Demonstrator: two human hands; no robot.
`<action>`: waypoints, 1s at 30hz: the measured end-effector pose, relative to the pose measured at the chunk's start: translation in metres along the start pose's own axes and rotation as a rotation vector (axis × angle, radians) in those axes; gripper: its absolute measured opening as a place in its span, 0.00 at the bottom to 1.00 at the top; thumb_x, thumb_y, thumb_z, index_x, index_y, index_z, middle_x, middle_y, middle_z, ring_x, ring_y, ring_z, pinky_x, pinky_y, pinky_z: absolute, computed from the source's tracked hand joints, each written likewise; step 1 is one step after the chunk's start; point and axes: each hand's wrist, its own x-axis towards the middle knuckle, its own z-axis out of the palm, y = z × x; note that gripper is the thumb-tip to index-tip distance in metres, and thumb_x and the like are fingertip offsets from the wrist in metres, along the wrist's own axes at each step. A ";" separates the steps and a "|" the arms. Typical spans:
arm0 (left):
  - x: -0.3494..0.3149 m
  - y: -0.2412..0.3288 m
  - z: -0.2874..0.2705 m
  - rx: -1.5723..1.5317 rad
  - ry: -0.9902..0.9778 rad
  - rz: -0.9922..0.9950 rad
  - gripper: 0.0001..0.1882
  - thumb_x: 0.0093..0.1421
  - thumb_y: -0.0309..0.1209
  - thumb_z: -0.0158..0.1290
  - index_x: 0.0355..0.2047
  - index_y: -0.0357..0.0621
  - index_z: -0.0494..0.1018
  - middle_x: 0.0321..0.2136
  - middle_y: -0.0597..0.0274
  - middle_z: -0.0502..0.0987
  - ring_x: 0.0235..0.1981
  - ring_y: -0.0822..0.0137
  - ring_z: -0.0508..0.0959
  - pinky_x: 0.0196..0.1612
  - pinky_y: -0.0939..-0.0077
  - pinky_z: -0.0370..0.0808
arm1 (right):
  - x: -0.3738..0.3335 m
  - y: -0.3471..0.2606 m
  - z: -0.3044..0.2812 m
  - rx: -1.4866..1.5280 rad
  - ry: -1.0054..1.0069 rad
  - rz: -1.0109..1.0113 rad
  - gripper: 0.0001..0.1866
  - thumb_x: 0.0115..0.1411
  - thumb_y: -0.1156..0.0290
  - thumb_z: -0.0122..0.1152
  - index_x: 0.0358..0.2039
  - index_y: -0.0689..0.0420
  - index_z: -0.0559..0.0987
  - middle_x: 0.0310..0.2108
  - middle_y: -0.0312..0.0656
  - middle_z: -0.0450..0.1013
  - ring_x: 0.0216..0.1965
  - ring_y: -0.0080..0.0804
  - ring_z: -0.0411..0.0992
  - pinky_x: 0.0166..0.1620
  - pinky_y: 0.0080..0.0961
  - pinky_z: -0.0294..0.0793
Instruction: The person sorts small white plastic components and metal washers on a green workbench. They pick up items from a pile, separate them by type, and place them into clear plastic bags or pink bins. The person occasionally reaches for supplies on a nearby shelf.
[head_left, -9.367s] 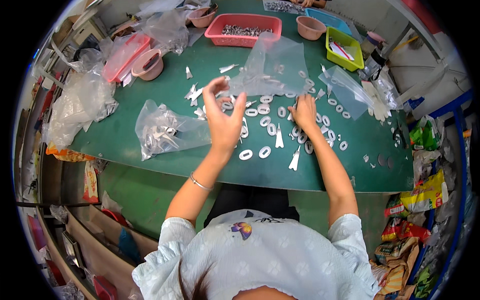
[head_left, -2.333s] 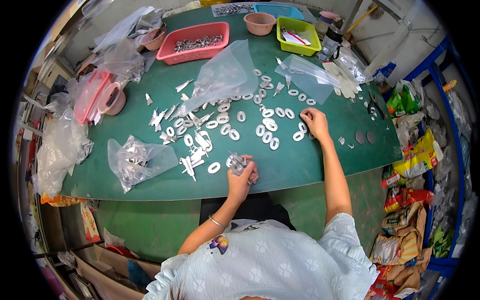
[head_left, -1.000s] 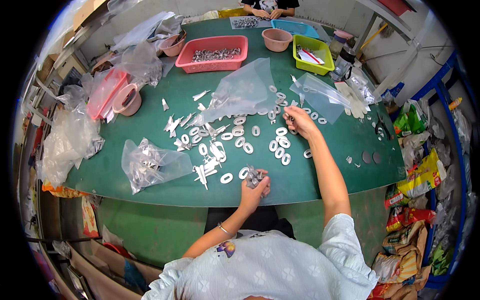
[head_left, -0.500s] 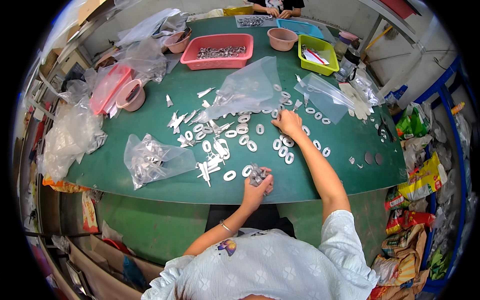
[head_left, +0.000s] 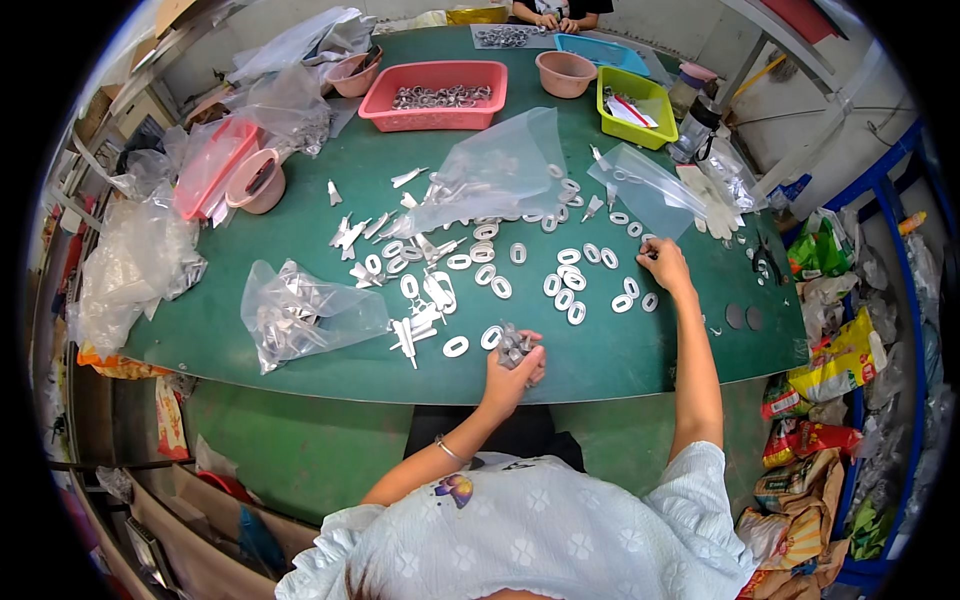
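My left hand (head_left: 512, 377), near the table's front edge, is closed around a bunch of small grey metal pieces (head_left: 514, 347). An oval metal ring (head_left: 491, 337) lies beside its knuckles. Further right, my right hand (head_left: 667, 266) reaches over the table with fingertips pinched together. What they hold, if anything, is too small to make out; the edge of an oval ring shows just beyond them. Between the hands several flat oval rings with slots (head_left: 569, 281) lie in a loose cluster. More rings and pointed silvery pieces (head_left: 408, 335) are scattered left of them.
Clear plastic sheets (head_left: 490, 170) cover part of the pile on the green table (head_left: 330, 385). A bag of metal pieces (head_left: 300, 318) lies left. Farther back stand a pink basin (head_left: 432, 120) and a green basket (head_left: 640, 133). Pliers (head_left: 768, 262) lie right. Another person's hands (head_left: 556, 22) work opposite.
My right hand has moved right and slightly nearer, from the middle rings to the right-hand ones. Some oval rings lie in different places. My left hand stays closed on its pieces.
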 end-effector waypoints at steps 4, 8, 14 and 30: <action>0.000 0.002 -0.001 -0.006 0.001 -0.016 0.10 0.57 0.22 0.48 0.40 0.36 0.64 0.22 0.61 0.67 0.18 0.76 0.61 0.20 0.81 0.61 | 0.001 -0.011 -0.012 -0.189 0.062 -0.028 0.12 0.45 0.65 0.63 0.29 0.58 0.76 0.35 0.44 0.68 0.39 0.44 0.68 0.40 0.37 0.69; 0.000 0.002 0.000 -0.043 0.022 -0.023 0.11 0.57 0.22 0.48 0.40 0.35 0.64 0.22 0.60 0.67 0.17 0.77 0.61 0.20 0.82 0.61 | 0.038 -0.052 -0.002 -0.204 0.130 0.078 0.15 0.50 0.61 0.59 0.31 0.60 0.75 0.36 0.49 0.70 0.39 0.47 0.70 0.39 0.40 0.71; 0.001 0.003 -0.002 -0.014 -0.001 -0.033 0.10 0.57 0.24 0.47 0.40 0.37 0.62 0.21 0.61 0.65 0.17 0.75 0.60 0.20 0.79 0.60 | 0.099 -0.059 0.051 -0.337 0.193 0.052 0.18 0.52 0.57 0.57 0.31 0.61 0.76 0.32 0.50 0.74 0.34 0.46 0.73 0.37 0.40 0.72; 0.053 0.022 0.038 -0.345 -0.018 -0.140 0.25 0.59 0.32 0.48 0.55 0.47 0.53 0.45 0.56 0.69 0.44 0.62 0.72 0.44 0.68 0.73 | -0.065 -0.138 -0.021 0.608 -0.371 -0.218 0.13 0.55 0.64 0.55 0.26 0.63 0.73 0.21 0.41 0.69 0.24 0.23 0.67 0.27 0.21 0.65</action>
